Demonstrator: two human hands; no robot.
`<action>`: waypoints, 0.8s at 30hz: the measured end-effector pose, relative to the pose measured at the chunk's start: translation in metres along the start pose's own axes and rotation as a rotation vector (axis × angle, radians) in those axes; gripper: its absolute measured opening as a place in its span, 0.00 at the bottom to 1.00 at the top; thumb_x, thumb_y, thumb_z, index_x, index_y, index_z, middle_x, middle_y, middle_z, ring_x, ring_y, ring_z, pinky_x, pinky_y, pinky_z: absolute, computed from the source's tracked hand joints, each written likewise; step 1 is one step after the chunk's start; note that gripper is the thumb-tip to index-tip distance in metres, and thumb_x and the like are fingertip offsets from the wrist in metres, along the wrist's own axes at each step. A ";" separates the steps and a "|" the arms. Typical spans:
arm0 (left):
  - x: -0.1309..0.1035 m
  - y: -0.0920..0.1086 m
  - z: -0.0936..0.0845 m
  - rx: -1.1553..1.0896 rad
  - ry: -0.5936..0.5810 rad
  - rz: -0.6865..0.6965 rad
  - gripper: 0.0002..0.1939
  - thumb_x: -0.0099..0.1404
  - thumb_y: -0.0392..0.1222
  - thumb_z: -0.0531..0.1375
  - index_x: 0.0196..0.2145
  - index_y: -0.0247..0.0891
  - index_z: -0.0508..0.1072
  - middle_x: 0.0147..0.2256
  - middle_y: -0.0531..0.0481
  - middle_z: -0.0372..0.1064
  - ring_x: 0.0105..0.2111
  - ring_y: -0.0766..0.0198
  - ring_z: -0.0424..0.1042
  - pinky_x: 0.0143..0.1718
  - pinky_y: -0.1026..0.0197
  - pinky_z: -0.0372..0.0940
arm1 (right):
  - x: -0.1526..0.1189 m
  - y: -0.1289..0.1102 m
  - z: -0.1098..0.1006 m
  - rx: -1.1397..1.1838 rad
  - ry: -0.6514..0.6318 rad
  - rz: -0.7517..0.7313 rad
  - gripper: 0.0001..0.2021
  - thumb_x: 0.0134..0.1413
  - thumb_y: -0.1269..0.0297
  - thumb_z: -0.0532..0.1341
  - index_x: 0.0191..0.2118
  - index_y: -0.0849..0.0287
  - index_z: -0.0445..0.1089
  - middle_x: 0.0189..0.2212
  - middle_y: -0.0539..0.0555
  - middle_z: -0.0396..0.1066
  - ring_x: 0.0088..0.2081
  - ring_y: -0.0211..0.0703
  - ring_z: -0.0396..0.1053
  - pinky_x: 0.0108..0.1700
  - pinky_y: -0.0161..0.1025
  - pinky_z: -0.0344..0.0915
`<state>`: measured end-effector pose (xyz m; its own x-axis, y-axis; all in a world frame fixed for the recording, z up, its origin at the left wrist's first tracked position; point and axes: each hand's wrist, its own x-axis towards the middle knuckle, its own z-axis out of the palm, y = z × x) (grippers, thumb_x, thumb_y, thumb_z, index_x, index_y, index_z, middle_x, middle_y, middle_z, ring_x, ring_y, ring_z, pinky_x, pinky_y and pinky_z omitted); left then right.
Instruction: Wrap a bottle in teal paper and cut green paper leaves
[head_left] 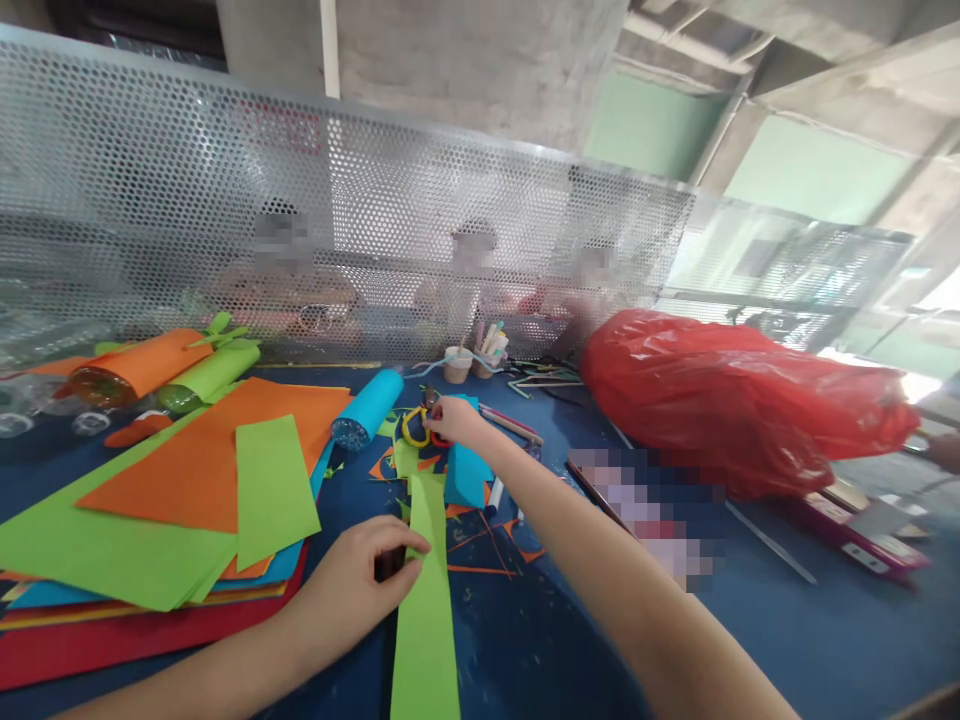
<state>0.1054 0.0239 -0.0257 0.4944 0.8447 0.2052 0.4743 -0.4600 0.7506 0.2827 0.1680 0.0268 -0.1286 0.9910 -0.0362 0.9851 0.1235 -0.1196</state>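
My left hand (382,570) hovers over the left edge of a long light-green paper strip (426,620), its thumb and forefinger apart with a gap between them. Farther forward, my right hand (454,420) reaches to the scissors (415,427), which have yellow and red handles. Its fingers are pressed together at the red handle. Just right of the scissors lies a folded blue paper piece (466,475). Small green and orange scraps (384,465) are scattered around them.
Stacked coloured sheets (165,550) cover the left side. A blue roll (367,408) lies behind, near cups of pens (491,350). At right are a red plastic bag (720,390) and a purple box (855,535). People sit beyond the perforated screen (420,200).
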 end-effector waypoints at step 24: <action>0.004 -0.003 -0.002 0.110 -0.047 0.116 0.14 0.59 0.33 0.61 0.43 0.42 0.79 0.35 0.47 0.74 0.40 0.55 0.68 0.43 0.54 0.65 | -0.069 0.055 -0.015 0.035 -0.089 0.118 0.14 0.62 0.62 0.60 0.51 0.61 0.67 0.49 0.57 0.68 0.46 0.48 0.70 0.46 0.49 0.69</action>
<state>0.1048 0.0290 -0.0260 0.5826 0.7717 0.2551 0.4879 -0.5831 0.6496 0.3478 0.1070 0.0380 -0.0234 0.9899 -0.1398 0.9897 0.0031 -0.1433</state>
